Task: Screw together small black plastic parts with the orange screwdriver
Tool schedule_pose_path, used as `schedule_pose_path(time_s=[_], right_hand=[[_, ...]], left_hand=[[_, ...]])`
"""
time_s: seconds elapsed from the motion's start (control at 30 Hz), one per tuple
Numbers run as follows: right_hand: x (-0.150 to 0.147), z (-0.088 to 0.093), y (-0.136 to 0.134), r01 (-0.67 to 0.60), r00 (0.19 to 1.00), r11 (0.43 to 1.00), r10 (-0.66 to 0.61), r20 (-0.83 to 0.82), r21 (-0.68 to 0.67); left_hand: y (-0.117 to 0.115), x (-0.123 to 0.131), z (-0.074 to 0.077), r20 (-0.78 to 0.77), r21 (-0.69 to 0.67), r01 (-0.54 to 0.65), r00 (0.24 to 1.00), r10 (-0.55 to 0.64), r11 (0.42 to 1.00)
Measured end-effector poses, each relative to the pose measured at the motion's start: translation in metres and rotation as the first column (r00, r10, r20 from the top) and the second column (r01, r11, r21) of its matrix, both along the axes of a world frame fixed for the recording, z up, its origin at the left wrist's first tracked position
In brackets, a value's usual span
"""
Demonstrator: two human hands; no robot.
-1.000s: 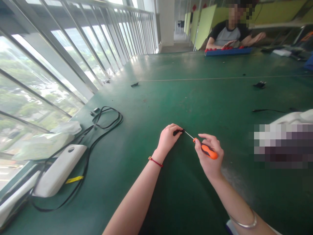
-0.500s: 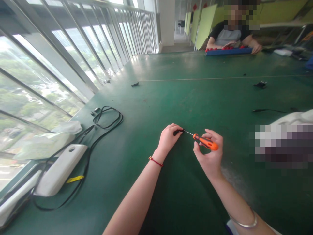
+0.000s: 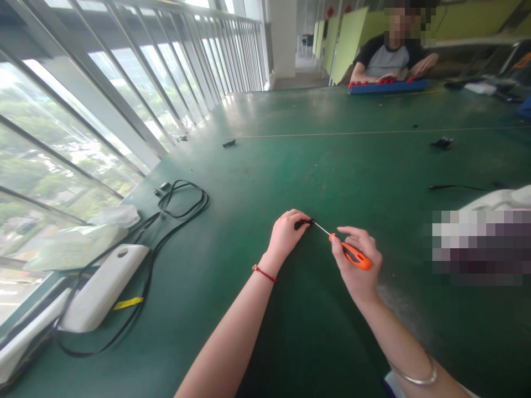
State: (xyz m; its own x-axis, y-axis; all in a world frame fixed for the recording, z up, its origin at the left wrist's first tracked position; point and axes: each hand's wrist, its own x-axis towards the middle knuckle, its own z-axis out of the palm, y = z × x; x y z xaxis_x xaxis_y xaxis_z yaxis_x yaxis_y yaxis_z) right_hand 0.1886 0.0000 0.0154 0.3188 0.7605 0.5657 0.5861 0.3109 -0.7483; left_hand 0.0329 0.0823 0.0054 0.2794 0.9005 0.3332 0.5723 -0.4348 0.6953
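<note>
Near the middle of the green table (image 3: 265,177), my left hand (image 3: 288,229) is closed on a small black part (image 3: 303,223), which its fingers partly cover. My right hand (image 3: 359,260) holds an orange and black screwdriver (image 3: 357,257) by the handle, with the thumb on one side and the index finger stretched out above. The thin metal shaft points up and left, and its tip meets the right end of the black part.
On the left lie a looped black cable (image 3: 182,218), a white case (image 3: 103,287), plastic bags (image 3: 78,243) and a yellow strip (image 3: 128,303). Small black pieces (image 3: 443,143) lie farther off. A person (image 3: 388,61) sits across the table behind a blue tray (image 3: 390,88).
The screwdriver handle has swung slightly down toward me, and my right thumb and fingers have shifted around it. My left hand looks unmoved. The person across has raised a hand off the tray's end.
</note>
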Motion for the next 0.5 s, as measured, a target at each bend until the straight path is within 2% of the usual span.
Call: schedule_pose_path(time_s=[0.17, 0.37, 0.5], right_hand=[[-0.0001, 0.0012, 0.0008, -0.013, 1.0, 0.995, 0.014, -0.003, 0.103], [-0.0007, 0.0009, -0.0009, -0.019, 1.0, 1.0, 0.019, 0.019, 0.01], [-0.0018, 0.0008, -0.0008, -0.041, 0.999, 0.995, 0.041, -0.007, 0.087]], left_hand=[[-0.0003, 0.0, -0.0007, -0.007, 0.007, 0.005, 1.0, -0.005, 1.0], [0.0, 0.0001, -0.0008, -0.005, 0.007, 0.0, 1.0, 0.0, 1.0], [0.0003, 0.0001, -0.0005, -0.005, 0.008, 0.002, 1.0, -0.002, 1.0]])
